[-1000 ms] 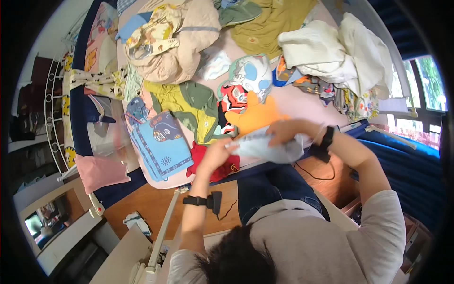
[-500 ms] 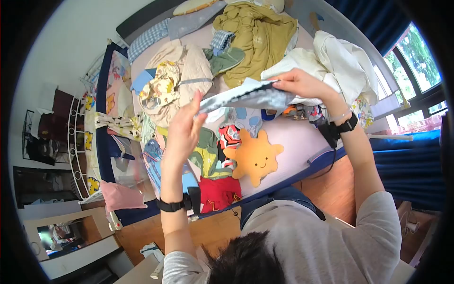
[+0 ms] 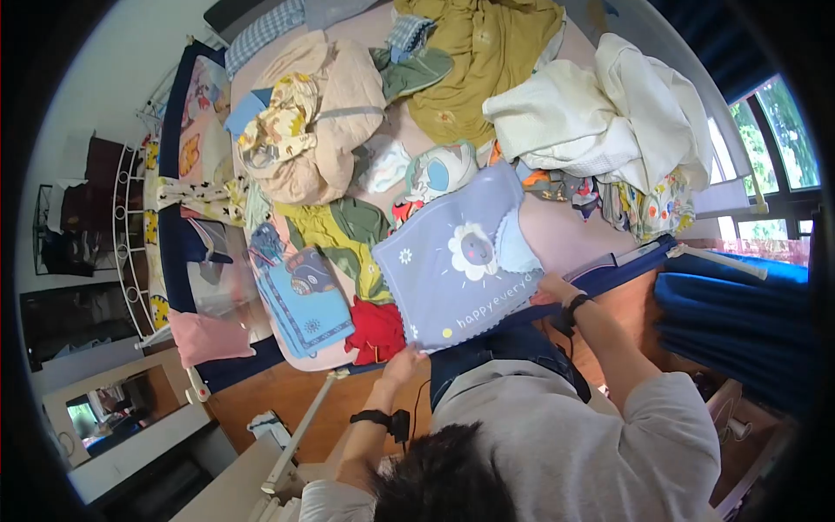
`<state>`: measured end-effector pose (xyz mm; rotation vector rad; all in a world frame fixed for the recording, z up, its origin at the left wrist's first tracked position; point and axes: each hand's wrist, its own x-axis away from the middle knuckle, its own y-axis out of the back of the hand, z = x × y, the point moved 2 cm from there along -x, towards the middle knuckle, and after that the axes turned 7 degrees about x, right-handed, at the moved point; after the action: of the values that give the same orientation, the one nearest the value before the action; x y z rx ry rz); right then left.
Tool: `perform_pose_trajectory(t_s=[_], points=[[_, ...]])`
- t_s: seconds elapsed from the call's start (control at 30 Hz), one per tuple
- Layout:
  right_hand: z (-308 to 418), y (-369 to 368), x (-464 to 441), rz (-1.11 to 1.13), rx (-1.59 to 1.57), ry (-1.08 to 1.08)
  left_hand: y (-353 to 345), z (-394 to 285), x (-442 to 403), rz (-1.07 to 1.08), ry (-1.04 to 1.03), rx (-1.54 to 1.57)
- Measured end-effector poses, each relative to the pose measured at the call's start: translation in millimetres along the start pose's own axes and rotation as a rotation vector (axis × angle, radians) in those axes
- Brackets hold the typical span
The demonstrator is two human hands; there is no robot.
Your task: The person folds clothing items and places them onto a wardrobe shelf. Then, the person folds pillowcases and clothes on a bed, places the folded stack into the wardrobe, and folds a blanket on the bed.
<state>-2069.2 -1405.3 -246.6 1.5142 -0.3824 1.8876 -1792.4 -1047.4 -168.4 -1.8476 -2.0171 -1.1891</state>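
Observation:
A blue-grey cloth (image 3: pixel 435 265) with a white flower and lettering lies spread over the near part of the bed, its right side folded over. My left hand (image 3: pixel 404 364) pinches its near left corner. At its near right edge, my right hand (image 3: pixel 554 291) has its fingers closed on the cloth. The orange star-shaped cushion is hidden under it. Just left of the cloth is a crumpled red garment (image 3: pixel 376 331), with a folded light-blue cloth (image 3: pixel 300 313) beyond it.
Yellow-green clothing (image 3: pixel 344 248), a beige quilt (image 3: pixel 348 113), an olive blanket (image 3: pixel 470 70) and a white blanket (image 3: pixel 574 113) lie farther back on the bed. A pink pillow (image 3: pixel 211 337) sits at the left corner; a bed rail (image 3: pixel 300 435) stands near my left arm.
The cloth was bunched, then raised and stretched between both hands; now it is spread out on the bed. Both hands have come down toward my body, and the orange cushion is covered.

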Motion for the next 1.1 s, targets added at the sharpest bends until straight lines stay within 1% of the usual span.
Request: perform_pose_trajectory(t_s=[0.03, 0.07, 0.1, 0.13, 0.17, 0.2, 0.27, 0.3, 0.33, 0.4, 0.43, 0.47, 0.53, 0.57, 0.67, 0.7, 0.73, 0.8, 0.83, 0.87, 0.93, 0.97, 1.03, 1.07, 1.1], points=[[-22.0, -0.8, -21.5, -0.020, -0.123, -0.053, -16.6, 8.8, -3.2, 0.107, 0.011, -0.009], [-38.3, 0.9, -49.2, 0.044, -0.097, 0.203, -28.6, 12.9, 0.0, 0.217, 0.022, -0.023], [-24.7, -1.2, -37.6, 0.132, -0.342, 0.209, -28.5, 0.7, 3.0, 0.334, 0.072, -0.037], [-5.5, -3.7, -26.8, 0.240, -0.668, 0.200, -25.3, -12.6, -2.2, 0.446, 0.116, -0.052], [17.8, -6.9, -11.6, 0.314, -0.834, 0.236, -19.0, -28.3, -8.9, 0.554, 0.156, -0.067], [44.5, -11.8, 9.4, 0.356, -0.900, 0.277, -11.8, -37.5, -16.0, 0.470, 0.102, -0.035], [100.9, -25.5, 60.4, 0.322, -0.838, 0.359, 5.7, -52.2, -30.5, 0.297, -0.009, 0.029], [120.1, -27.9, 80.9, 0.306, -0.808, 0.408, 20.1, -61.4, -47.3, 0.260, 0.030, 0.054], [134.3, -29.3, 98.3, 0.379, -0.753, 0.417, 36.1, -71.2, -67.3, 0.219, 0.065, 0.077], [161.2, -31.5, 136.8, 0.522, -0.634, 0.437, 64.8, -90.6, -95.5, -0.077, -0.006, 0.114], [179.9, -31.8, 188.6, 0.443, -0.530, 0.461, 74.8, -99.1, -111.5, -0.172, -0.062, 0.138], [186.0, -27.8, 203.9, 0.447, -0.388, 0.565, 81.8, -104.9, -128.2, -0.266, -0.118, 0.163], [197.2, -20.2, 228.2, 0.438, -0.098, 0.768, 89.9, -104.4, -168.2, -0.269, -0.106, 0.467], [201.9, -18.4, 262.3, 0.475, -0.067, 0.794, 96.5, -108.3, -181.0, -0.266, -0.106, 0.617], [200.4, -5.8, 278.0, 0.526, 0.025, 0.780, 122.1, -144.5, -184.5, 0.032, -0.098, 1.248], [207.4, 7.4, 302.6, 0.224, 0.542, 0.990, 121.6, -150.6, -184.2, 0.037, -0.115, 1.186], [208.9, 14.3, 304.2, 0.126, 0.546, 1.077, 119.4, -153.4, -180.3, 0.123, -0.117, 1.315], [203.8, 29.0, 301.8, -0.061, 0.545, 1.239, 114.6, -173.8, -169.6, 0.351, -0.213, 1.415], [206.3, 49.2, 284.5, -0.007, 0.453, 1.206, 121.1, -196.4, -151.6, 0.324, -0.170, 1.610], [212.5, 66.7, 268.4, 0.046, 0.362, 1.169, 121.1, -193.2, -154.1, 0.273, -0.235, 1.617], [216.4, 79.8, 287.6, 0.364, -0.176, 1.041, 126.1, -174.0, -157.0, 0.197, -0.324, 1.709], [214.2, 84.7, 299.8, 0.512, -0.443, 0.947, 132.7, -172.9, -149.1, 0.266, -0.369, 1.687], [214.5, 77.7, 322.8, 0.473, -0.425, 1.061, 154.2, -182.5, -122.0, 0.405, -0.456, 1.648], [212.2, 74.1, 328.8, 0.449, -0.416, 1.113, 163.3, -187.0, -108.6, 0.416, -0.350, 1.682], [209.7, 74.0, 322.0, 0.460, -0.371, 1.108, 172.0, -191.8, -94.4, 0.427, -0.237, 1.712]])
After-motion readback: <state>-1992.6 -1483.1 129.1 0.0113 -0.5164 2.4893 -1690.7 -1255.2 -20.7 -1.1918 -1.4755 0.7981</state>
